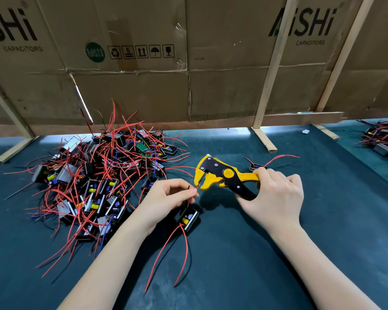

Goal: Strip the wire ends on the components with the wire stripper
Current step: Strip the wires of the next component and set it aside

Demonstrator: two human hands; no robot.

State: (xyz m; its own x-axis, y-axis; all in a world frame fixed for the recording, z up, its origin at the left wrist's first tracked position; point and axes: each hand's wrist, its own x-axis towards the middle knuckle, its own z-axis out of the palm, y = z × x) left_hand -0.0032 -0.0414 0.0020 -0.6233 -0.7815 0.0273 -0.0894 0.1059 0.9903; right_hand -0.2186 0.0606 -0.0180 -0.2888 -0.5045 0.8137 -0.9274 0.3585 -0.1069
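Observation:
My right hand [276, 198] grips the handles of a yellow and black wire stripper [220, 175], whose jaws point left and stand apart. My left hand [168, 198] pinches the red and black wire ends [194, 187] of a small black component [189, 218] that hangs just below the hand. The wire tips sit just left of the stripper's jaws, not between them. Two long red wires [164, 249] trail from that component toward me over the mat.
A large heap of components with red wires [99, 173] lies at the left on the dark green mat [255, 253]. One component [257, 167] rests behind my right hand. Another heap [385, 139] sits at far right. A cardboard wall on wooden stands [263, 139] closes the back.

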